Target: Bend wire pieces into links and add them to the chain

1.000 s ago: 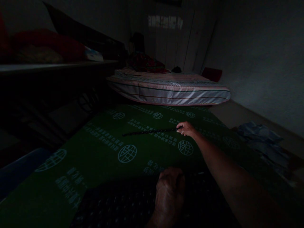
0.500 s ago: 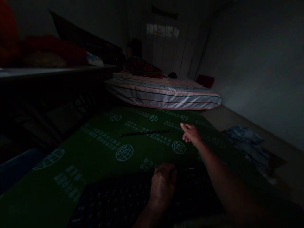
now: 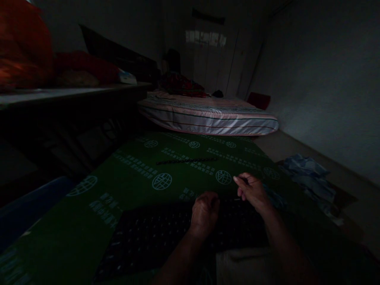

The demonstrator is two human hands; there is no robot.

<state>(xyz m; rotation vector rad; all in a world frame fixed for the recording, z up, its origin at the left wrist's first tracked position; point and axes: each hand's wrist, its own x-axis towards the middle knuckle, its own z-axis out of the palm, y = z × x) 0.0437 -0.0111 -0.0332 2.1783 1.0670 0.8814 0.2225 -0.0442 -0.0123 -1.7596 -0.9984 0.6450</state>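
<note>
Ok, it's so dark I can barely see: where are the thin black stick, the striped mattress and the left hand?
thin black stick (image 3: 187,160), head view, mid-length.
striped mattress (image 3: 208,120), head view, front side.
left hand (image 3: 204,211), head view, back of hand.

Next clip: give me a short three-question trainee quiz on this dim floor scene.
1. True or false: the right hand grips the thin dark rod.
2. What does the left hand rest on? A) striped mattress B) black dotted fabric C) crumpled blue cloth
3. What does the rod lie on?

Key: 1 false, they are apart. 2 B. 3 The green printed mat.
</note>
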